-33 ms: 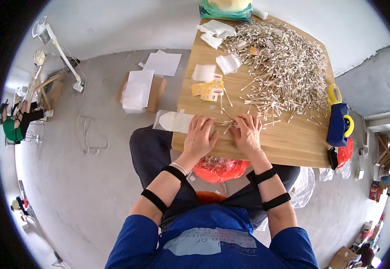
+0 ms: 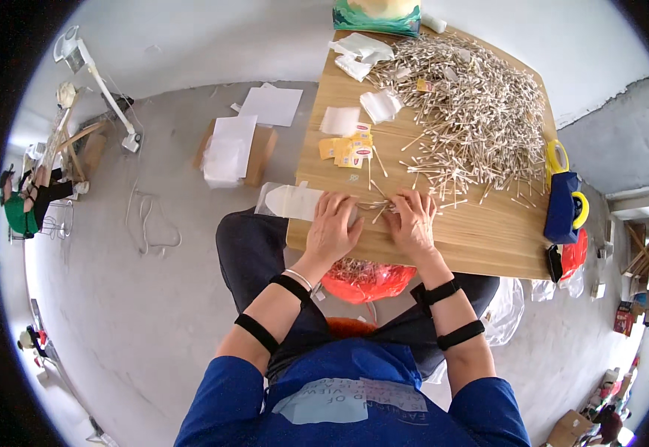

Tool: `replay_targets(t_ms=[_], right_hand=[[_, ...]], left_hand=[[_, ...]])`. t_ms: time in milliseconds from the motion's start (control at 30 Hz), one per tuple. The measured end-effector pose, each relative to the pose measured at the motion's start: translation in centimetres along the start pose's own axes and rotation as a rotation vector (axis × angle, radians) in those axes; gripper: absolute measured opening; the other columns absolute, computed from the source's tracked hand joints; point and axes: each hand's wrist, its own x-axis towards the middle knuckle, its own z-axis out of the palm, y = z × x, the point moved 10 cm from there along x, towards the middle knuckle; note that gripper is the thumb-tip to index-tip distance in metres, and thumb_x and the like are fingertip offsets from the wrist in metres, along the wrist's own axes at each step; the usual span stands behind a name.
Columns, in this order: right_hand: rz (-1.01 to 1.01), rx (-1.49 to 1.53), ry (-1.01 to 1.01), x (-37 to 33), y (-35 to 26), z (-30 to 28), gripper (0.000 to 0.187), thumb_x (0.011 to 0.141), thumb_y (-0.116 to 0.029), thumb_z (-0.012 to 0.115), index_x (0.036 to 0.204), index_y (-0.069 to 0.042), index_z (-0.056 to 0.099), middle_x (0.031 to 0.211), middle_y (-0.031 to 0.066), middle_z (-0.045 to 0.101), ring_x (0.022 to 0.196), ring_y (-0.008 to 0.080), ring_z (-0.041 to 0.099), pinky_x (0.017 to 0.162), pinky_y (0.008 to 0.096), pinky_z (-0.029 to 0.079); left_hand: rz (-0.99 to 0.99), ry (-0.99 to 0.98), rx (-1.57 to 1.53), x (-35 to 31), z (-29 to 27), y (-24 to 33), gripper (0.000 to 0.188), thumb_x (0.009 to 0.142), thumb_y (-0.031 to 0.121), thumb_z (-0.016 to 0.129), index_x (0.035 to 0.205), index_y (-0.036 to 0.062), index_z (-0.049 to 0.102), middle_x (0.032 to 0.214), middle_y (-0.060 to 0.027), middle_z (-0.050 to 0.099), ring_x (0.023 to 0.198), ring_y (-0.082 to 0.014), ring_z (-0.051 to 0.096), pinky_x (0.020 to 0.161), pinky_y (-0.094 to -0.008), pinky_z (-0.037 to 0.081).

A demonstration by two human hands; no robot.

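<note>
At the near edge of the wooden table (image 2: 473, 242), my left hand (image 2: 330, 229) lies palm down with its fingers stretched out. It rests over the right end of a clear plastic bag with a white card (image 2: 293, 201) inside. To its right, my right hand (image 2: 412, 227) curls its fingers over a few cotton swabs (image 2: 378, 207), whose ends stick out toward the left hand. The fingertips partly hide them. Beyond both hands, a big heap of cotton swabs (image 2: 473, 112) covers the far right of the table.
Small yellow-and-white labels (image 2: 348, 147) and stacks of clear bags (image 2: 339, 119) lie at the table's left. A blue tape dispenser (image 2: 561, 208) stands on the right edge. A red bag of swabs (image 2: 369, 283) hangs below the front edge. A cardboard box (image 2: 261, 156) sits left.
</note>
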Motion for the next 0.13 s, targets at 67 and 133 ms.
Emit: replay_targets(t_ms=[67, 133], right_hand=[[-0.020, 0.009, -0.035, -0.1, -0.1, 0.7, 0.034, 0.075, -0.015, 0.071, 0.107, -0.011, 0.063, 0.112, 0.0086, 0.054, 0.111, 0.0334, 0.046, 0.102, 0.0521, 0.030], [-0.038, -0.007, -0.067, -0.1, 0.0, 1.9, 0.034, 0.075, -0.015, 0.071, 0.108, -0.011, 0.063, 0.112, 0.0091, 0.054, 0.111, 0.0333, 0.046, 0.102, 0.0527, 0.030]], left_hand=[[-0.038, 0.025, -0.055, -0.2, 0.0, -0.8, 0.048, 0.078, 0.013, 0.066, 0.122, 0.0015, 0.051, 0.123, -0.0167, 0.052, 0.120, -0.0395, 0.044, 0.108, -0.0500, 0.033], [-0.055, 0.038, -0.081, -0.2, 0.0, -1.2, 0.048, 0.077, 0.012, 0.067, 0.122, 0.0018, 0.051, 0.123, -0.0168, 0.052, 0.120, -0.0401, 0.044, 0.108, -0.0501, 0.034]])
